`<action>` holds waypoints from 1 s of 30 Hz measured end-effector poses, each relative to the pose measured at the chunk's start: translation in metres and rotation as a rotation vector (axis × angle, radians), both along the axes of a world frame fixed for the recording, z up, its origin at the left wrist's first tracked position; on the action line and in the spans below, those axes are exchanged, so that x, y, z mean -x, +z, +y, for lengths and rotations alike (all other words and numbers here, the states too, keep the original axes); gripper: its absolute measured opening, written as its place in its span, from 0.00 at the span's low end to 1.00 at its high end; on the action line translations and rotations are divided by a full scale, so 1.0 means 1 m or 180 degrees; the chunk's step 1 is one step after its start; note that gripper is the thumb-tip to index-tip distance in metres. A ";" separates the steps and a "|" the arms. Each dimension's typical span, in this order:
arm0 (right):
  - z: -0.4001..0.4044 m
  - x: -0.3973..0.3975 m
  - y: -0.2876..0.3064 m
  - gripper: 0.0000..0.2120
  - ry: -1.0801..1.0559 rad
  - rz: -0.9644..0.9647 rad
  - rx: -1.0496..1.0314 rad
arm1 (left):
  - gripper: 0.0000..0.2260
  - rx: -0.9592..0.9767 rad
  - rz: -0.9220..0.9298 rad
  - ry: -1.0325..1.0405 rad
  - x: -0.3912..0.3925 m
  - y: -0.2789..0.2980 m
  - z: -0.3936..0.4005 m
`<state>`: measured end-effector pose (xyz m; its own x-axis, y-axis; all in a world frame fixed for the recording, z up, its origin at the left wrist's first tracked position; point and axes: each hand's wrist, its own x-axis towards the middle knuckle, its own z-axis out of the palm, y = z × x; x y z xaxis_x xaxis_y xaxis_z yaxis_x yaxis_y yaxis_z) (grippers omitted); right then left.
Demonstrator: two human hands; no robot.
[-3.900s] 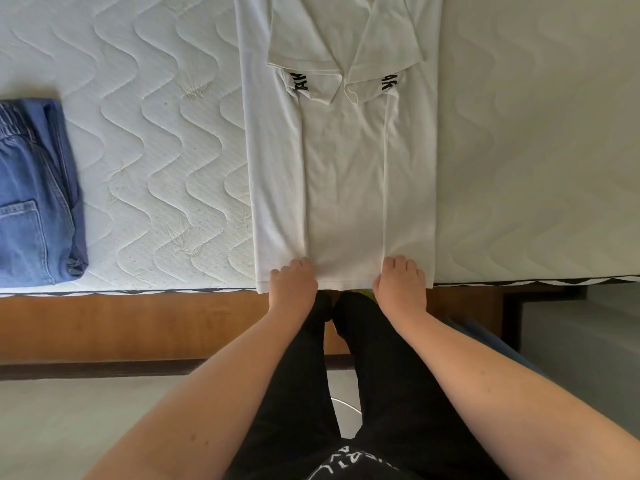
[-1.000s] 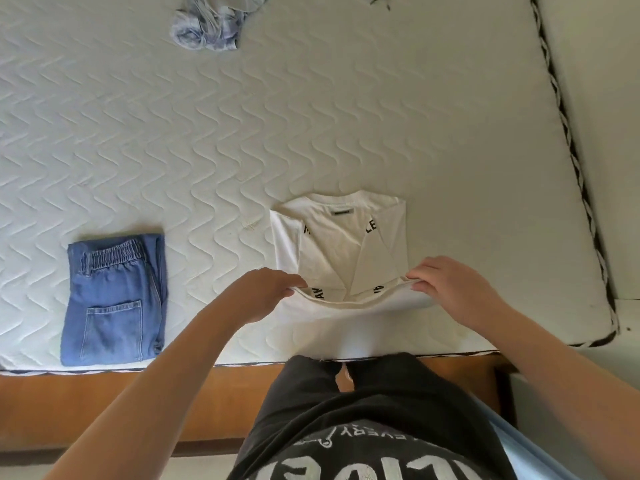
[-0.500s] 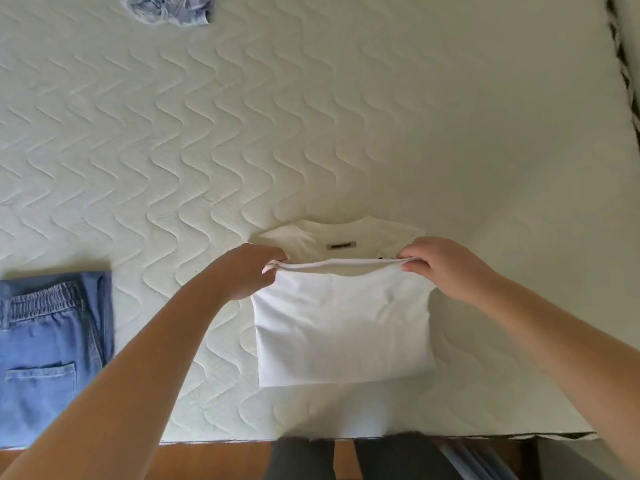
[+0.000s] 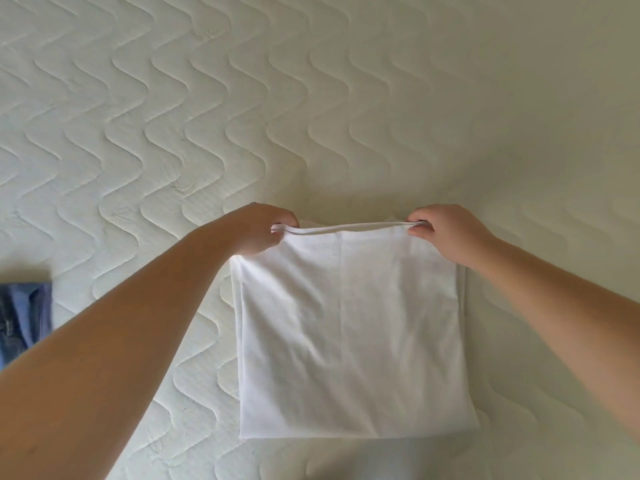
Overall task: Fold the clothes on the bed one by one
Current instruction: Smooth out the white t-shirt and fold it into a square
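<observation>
A white T-shirt (image 4: 349, 327) lies on the quilted mattress (image 4: 242, 98), folded in half into a near-square with its hem edge on top at the far side. My left hand (image 4: 263, 230) pinches the far left corner of that hem. My right hand (image 4: 446, 233) pinches the far right corner. The hem is stretched straight between the two hands, just above the layer beneath. The collar and the printed sleeves are hidden under the folded-over half.
Folded blue jeans (image 4: 20, 320) lie at the left edge of the view, partly cut off and partly behind my left forearm. Bare mattress stretches beyond and to the right of the shirt.
Both hands have carried the shirt's bottom hem away from me, up over the collar, so the label and sleeves are now covered. The view has moved closer to the mattress.
</observation>
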<state>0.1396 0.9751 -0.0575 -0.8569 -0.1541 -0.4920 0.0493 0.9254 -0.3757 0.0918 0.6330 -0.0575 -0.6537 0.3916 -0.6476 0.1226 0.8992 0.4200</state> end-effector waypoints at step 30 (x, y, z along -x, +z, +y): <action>-0.003 0.034 -0.019 0.23 0.0301 -0.0591 -0.0328 | 0.18 0.0648 -0.0057 -0.0129 0.010 -0.009 0.018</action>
<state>0.1056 0.9718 -0.0761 -0.7343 -0.1702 -0.6572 0.0201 0.9622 -0.2716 0.0819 0.6513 -0.0662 -0.6278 0.2772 -0.7274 0.1544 0.9602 0.2326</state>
